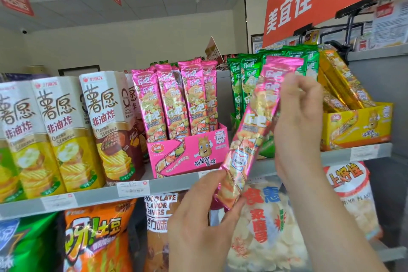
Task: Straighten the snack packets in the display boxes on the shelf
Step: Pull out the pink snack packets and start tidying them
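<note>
L grip (203, 223) is pinching the bottom end of a pink packet (260, 121) btwn thumb and fingers. R grip (298, 121) is holding the same packet higher up, w/ its fingers curling over the packet's right edge. The packet is hanging in the air btwn the two grips, tilting w/ its top toward the right, in front of the shelf and not sitting in any box.

Up and left of L grip, the pink display box (189, 152) is standing on the shelf edge (88, 196), w/ more pink packets (176, 99) standing upright inside. Behind the held packet, green packets (245, 73) are standing; their box is mostly hiding behind the packet and R grip. Right of R grip, a yellow box (357, 126) is holding gold packets (340, 81), tops leaning left.

Far left of L grip, tall chip cartons (106, 126) are lining the shelf. Below both grips, big snack bags (269, 238) are sitting on the lower shelf, partly hiding behind the arms. Price-tag print is showing too small to read.
</note>
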`<state>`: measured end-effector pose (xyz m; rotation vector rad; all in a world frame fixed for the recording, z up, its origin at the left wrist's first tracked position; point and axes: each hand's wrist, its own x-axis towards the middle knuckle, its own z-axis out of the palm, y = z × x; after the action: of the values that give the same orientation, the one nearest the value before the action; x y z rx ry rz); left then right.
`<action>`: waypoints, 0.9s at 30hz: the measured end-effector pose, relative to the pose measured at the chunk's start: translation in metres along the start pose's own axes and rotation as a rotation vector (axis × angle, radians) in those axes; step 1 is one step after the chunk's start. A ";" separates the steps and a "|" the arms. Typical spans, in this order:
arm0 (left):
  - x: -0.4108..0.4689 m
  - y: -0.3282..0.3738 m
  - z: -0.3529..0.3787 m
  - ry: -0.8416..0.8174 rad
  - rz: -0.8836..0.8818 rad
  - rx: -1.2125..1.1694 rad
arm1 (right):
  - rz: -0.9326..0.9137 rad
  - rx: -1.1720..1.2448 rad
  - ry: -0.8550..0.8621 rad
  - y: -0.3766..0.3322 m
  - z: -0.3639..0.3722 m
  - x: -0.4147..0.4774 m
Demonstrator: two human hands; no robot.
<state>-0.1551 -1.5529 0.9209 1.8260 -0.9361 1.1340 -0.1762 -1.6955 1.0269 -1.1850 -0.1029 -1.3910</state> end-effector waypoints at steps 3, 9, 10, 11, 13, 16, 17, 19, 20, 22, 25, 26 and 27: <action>0.006 -0.001 0.007 0.155 0.066 -0.075 | 0.026 -0.129 -0.213 0.002 -0.003 -0.010; 0.009 0.006 0.007 0.045 0.152 -0.190 | 0.266 -0.043 -0.281 0.011 -0.004 -0.020; 0.009 0.007 0.007 0.017 0.134 -0.229 | 0.293 0.005 -0.263 0.013 -0.004 -0.019; 0.008 0.009 0.006 -0.015 0.110 -0.285 | 0.313 0.049 -0.255 0.013 -0.003 -0.019; 0.008 0.014 0.006 -0.059 -0.008 -0.467 | 0.320 0.122 -0.287 0.015 -0.004 -0.021; 0.009 0.018 0.007 -0.086 -0.232 -0.753 | 0.328 0.174 -0.362 0.018 -0.004 -0.025; 0.010 0.020 0.008 -0.112 -0.281 -0.826 | 0.324 0.156 -0.382 0.019 -0.004 -0.026; 0.013 0.023 0.009 -0.149 -0.363 -0.968 | 0.359 0.109 -0.403 0.022 -0.004 -0.025; 0.015 0.025 0.009 -0.157 -0.405 -1.019 | 0.379 0.106 -0.425 0.024 -0.005 -0.025; 0.017 0.024 0.011 -0.166 -0.473 -1.080 | 0.438 0.105 -0.484 0.025 -0.008 -0.026; 0.020 0.022 0.015 -0.207 -0.530 -1.117 | 0.470 -0.003 -0.550 0.022 -0.013 -0.033; 0.021 0.022 0.017 -0.220 -0.544 -1.121 | 0.415 -0.053 -0.587 0.020 -0.008 -0.030; 0.022 0.022 0.018 -0.222 -0.555 -1.121 | 0.357 -0.110 -0.628 0.015 -0.004 -0.031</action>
<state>-0.1606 -1.5819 0.9404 1.1214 -0.8338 -0.0197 -0.1747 -1.6807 0.9955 -1.6121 -0.2448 -0.6883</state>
